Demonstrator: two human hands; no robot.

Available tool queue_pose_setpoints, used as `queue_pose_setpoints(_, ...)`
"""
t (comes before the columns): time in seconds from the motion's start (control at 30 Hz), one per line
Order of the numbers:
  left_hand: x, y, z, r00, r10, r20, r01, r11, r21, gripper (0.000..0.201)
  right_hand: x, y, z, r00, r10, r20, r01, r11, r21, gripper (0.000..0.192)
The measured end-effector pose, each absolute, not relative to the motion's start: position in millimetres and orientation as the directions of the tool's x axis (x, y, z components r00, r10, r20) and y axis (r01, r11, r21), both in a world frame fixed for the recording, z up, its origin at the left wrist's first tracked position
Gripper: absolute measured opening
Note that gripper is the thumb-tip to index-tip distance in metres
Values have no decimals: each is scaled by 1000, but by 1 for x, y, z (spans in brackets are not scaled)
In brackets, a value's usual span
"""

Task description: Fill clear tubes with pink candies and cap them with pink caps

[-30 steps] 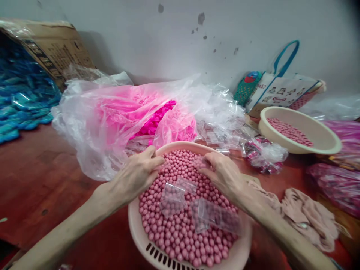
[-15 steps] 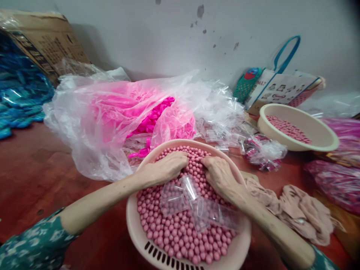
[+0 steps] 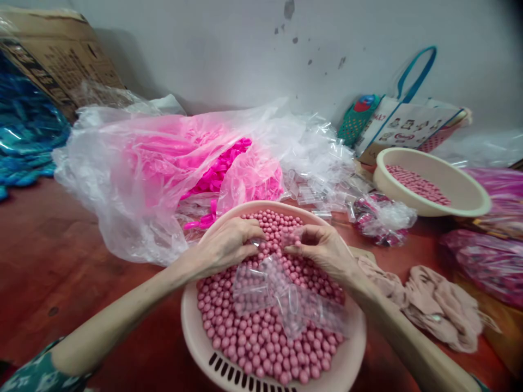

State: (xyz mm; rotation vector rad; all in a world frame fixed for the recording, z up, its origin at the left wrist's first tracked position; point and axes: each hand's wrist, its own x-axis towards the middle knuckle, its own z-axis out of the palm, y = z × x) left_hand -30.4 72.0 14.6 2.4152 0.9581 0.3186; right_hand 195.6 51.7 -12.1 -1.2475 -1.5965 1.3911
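A pale pink plastic basket [image 3: 191, 326] full of round pink beads [image 3: 245, 340] stands in front of me. Over its far half, my left hand [image 3: 231, 245] pinches a small clear plastic tube [image 3: 255, 242], mostly covered by the fingers. Opposite it, my right hand [image 3: 322, 250] has thumb and fingers closed on another clear plastic tube [image 3: 291, 238], low over the beads. Whether beads are inside these tubes is hard to make out. Nearer to me, several clear tubes [image 3: 253, 288] lie loose on the beads, below both hands.
Behind the basket lies a clear bag of bright pink plastic pieces [image 3: 171, 158], beside a heap of clear tubes [image 3: 314, 158]. At right are a cream bowl of beads [image 3: 469, 198], a crumpled cloth [image 3: 441, 305] and a tote bag [image 3: 408, 125]. A cardboard box [image 3: 69, 54] leans back left.
Both hands have risen out of the beads, where their fingertips were buried. Clear tubes now show at the fingertips. The view has shifted slightly.
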Motion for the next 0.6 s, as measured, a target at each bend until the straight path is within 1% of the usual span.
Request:
queue_pose_setpoints(0.07,-32,71,20,727,687,5,563,-599,569,12,197,51,-10,-318,940,-126,145,-83,-986,19)
queue_pose_setpoints(0.13,-34,72,25,719,695,6,556,-580,595,17,197,50,-8,-331,931,-153,89,-131,-987,20)
queue_pose_setpoints(0.2,-33,77,27,690,720,69,557,-590,584,24,197,49,-4,-353,919,-174,67,-160,-985,19)
queue_pose_setpoints(0.3,-26,91,21,690,701,180,542,-666,513,26,195,48,2,-347,924,-161,75,-144,-987,16)
queue_pose_setpoints(0.37,-20,100,15,737,649,191,498,-712,495,25,196,47,4,-345,927,-145,92,-120,-988,15)
queue_pose_setpoints(0.43,-15,105,11,769,613,183,462,-730,503,23,197,47,4,-354,925,-137,138,-93,-986,16)
queue_pose_setpoints(0.47,-13,104,11,768,613,189,456,-729,510,23,197,47,3,-350,927,-135,170,-79,-982,16)
queue_pose_setpoints(0.53,-10,99,13,728,649,221,462,-703,541,26,198,45,0,-321,938,-130,210,-63,-976,18)
queue_pose_setpoints(0.6,-8,90,19,683,693,233,463,-657,596,24,196,43,-2,-302,943,-137,182,-84,-980,19)
